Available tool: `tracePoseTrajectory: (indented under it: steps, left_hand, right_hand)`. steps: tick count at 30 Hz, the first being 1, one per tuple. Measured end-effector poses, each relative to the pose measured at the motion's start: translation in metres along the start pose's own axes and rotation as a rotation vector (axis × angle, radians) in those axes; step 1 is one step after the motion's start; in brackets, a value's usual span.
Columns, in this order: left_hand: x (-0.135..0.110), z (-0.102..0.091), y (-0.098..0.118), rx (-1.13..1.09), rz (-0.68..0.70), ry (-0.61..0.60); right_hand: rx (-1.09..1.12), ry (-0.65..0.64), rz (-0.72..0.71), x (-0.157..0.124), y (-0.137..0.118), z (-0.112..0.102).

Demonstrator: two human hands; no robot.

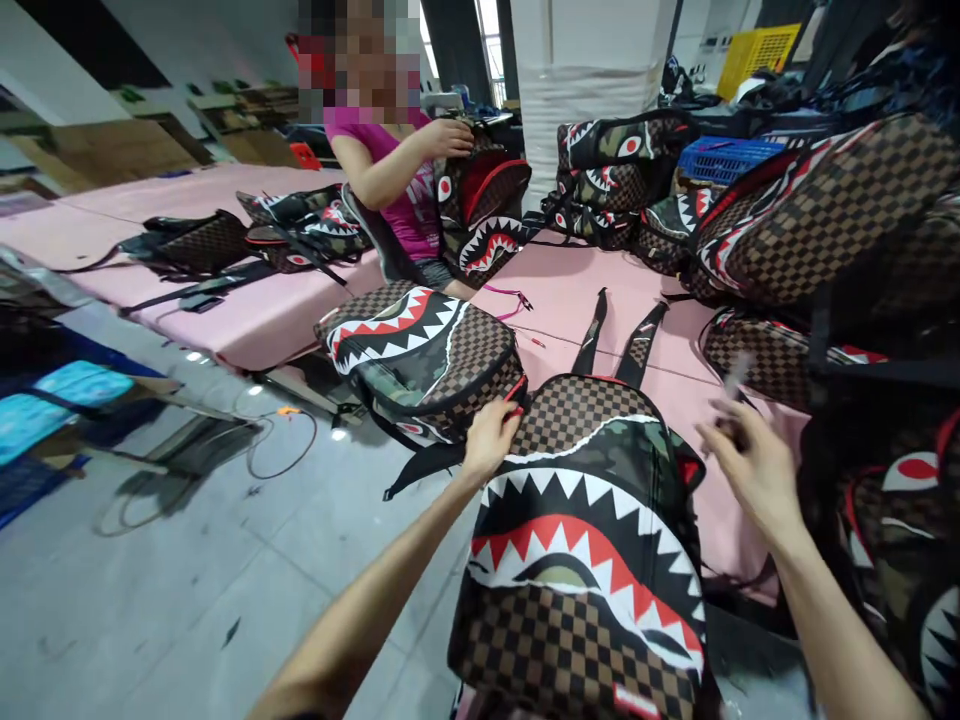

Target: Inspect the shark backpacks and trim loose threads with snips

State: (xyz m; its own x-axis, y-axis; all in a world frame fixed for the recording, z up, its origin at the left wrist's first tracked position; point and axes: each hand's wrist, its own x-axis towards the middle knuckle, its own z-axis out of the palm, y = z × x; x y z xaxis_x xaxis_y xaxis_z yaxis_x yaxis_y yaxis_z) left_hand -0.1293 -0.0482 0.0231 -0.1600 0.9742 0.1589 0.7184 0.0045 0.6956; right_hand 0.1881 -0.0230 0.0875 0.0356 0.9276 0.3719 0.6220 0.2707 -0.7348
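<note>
In front of me a checkered brown backpack (pixel 570 620) with a shark-mouth print and camouflage panels leans upright against the table edge, straps laid out behind it. My left hand (pixel 491 440) is closed at its upper left edge, fingertips by a bit of red trim. Right of the bag, my right hand (pixel 754 475) is raised with curled fingers around a small, slim, shiny tool (pixel 739 375), too blurred to name. A second shark-print backpack (pixel 480 350) lies just beyond my left hand, its strap hanging off the table.
A pink-covered table (pixel 547 285) runs ahead. Across it a person in a magenta shirt (pixel 409 190) handles another backpack (pixel 487 215). More backpacks are piled at right (pixel 840 220) and lie on the left table (pixel 202 245). A blue crate (pixel 720 158) stands behind.
</note>
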Motion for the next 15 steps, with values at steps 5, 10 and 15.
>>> tracePoseTrajectory:
  steps: [5,10,15]
  left_hand:
    - [-0.033,0.021,-0.072,-0.122,-0.062,-0.021]
    - [-0.037,0.059,-0.054,-0.314,-0.103,0.044]
    - [-0.042,0.061,-0.057,-0.310,-0.416,0.198]
  right_hand:
    - [-0.508,-0.612,-0.105,0.141,-0.016,0.154]
    - [-0.614,-0.711,-0.073,0.202,-0.007,0.286]
    - [-0.576,-0.689,-0.090,0.204,-0.001,0.299]
